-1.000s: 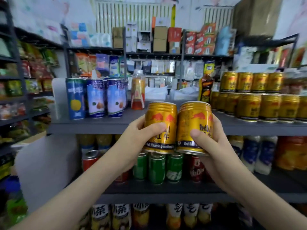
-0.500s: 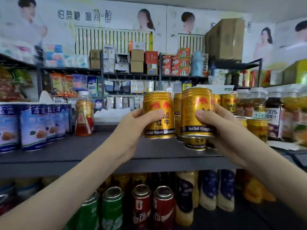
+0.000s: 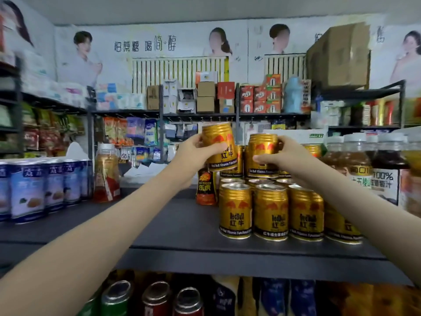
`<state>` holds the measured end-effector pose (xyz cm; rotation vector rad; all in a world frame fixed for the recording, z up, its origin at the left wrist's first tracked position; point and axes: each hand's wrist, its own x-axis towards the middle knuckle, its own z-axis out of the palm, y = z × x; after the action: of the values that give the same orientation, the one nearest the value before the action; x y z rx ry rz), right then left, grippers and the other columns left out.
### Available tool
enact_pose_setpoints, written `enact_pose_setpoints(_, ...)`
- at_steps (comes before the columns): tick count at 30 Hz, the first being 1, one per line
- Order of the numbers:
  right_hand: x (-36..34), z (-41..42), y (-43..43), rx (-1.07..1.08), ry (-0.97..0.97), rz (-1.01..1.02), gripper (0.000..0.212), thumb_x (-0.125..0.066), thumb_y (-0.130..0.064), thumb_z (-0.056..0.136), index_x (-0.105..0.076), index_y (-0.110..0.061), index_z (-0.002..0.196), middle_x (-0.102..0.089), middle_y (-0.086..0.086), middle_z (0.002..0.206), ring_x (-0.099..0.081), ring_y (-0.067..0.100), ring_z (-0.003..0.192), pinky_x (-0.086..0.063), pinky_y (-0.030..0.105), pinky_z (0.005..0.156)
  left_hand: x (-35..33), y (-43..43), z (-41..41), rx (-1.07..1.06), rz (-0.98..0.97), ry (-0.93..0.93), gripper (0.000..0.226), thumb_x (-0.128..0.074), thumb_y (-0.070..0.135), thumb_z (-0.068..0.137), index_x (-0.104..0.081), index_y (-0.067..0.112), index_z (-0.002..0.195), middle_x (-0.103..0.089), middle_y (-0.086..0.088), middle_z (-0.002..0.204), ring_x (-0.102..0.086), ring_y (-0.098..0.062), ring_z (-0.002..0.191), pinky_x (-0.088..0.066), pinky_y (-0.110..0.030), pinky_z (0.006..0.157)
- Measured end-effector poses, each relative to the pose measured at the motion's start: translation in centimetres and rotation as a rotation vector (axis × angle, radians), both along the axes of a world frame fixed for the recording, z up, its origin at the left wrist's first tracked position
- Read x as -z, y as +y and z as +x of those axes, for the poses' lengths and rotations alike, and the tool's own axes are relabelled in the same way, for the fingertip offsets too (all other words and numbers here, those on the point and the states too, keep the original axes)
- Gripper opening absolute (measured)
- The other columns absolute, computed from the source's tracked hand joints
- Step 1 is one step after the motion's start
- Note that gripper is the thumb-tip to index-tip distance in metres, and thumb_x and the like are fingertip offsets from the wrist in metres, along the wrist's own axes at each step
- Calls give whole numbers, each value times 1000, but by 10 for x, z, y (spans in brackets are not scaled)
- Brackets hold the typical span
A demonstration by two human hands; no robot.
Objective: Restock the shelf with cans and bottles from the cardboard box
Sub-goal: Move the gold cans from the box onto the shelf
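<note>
Head view: the left hand wraps its fingers round the tilted can just left of the gold stack's upper tier, the right hand curls fingers and thumb round the upright can at that tier, seated or not we cannot tell; we judge each base should sit square on the rims below before we let go. Left of the stack the dark shelf carries an orange bottle and blue cans; behind the stack, crowded racks and posters.
</note>
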<state>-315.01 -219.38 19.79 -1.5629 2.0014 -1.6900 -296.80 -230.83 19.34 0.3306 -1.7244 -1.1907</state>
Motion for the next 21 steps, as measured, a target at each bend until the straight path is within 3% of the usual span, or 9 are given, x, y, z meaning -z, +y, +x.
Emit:
enact_pose_setpoints(2,1,-2,-5,3,27,21,86,-86,-24,66,-40,-10,137,-61,4,115,-59,22,101,-49,37,91,2,-6,-10,16,-27,-50,25,-76,17,79,-63,24,99,-70,4,102,-67,-10,95,-53,-30,84)
enact_pose_setpoints(4,3,-3,-8,-8,44,35,85,-82,-16,72,-34,-10,141,-54,-3,103,-54,13,88,-44,28,82,5,-14,-19,33,-52,-99,26,-76,19,79,-63,27,100,-70,6,103,-66,-10,96,-52,-30,84)
enact_pose_setpoints(6,3,-5,-11,-4,50,62,80,-80,-14,75,-33,-10,141,-49,-5,95,-48,7,79,-41,26,80,8,-21,-24,25,-76,-138,27,-77,22,79,-61,32,98,-69,8,103,-64,-6,95,-49,-26,78)
enact_pose_setpoints(10,0,-9,-13,37,104,184,74,-81,-24,75,-36,-11,132,-57,4,112,-55,22,102,-44,36,91,14,-34,-30,4,-83,-165,22,-76,23,80,-62,31,95,-69,10,97,-63,-4,91,-46,-24,74)
enact_pose_setpoints(16,-2,-15,-13,78,190,275,74,-81,-34,73,-39,-16,131,-58,3,116,-56,23,107,-45,45,99,18,-40,-40,44,-70,-155,28,-76,25,80,-59,29,102,-66,10,105,-61,-2,94,-43,-22,70)
enact_pose_setpoints(18,-2,-16,-13,70,191,280,74,-80,-32,74,-38,-16,132,-58,1,117,-56,23,108,-45,46,100,20,-39,-44,65,-70,-172,40,-77,27,79,-56,26,113,-64,8,112,-60,-5,99,-44,-23,72)
enact_pose_setpoints(21,1,-14,-10,60,231,250,95,-77,-30,78,-14,-22,149,-45,1,134,-45,28,127,-38,44,107,22,-39,-46,68,-78,-188,48,-77,30,77,-53,28,118,-62,6,118,-58,-9,105,-44,-28,81)
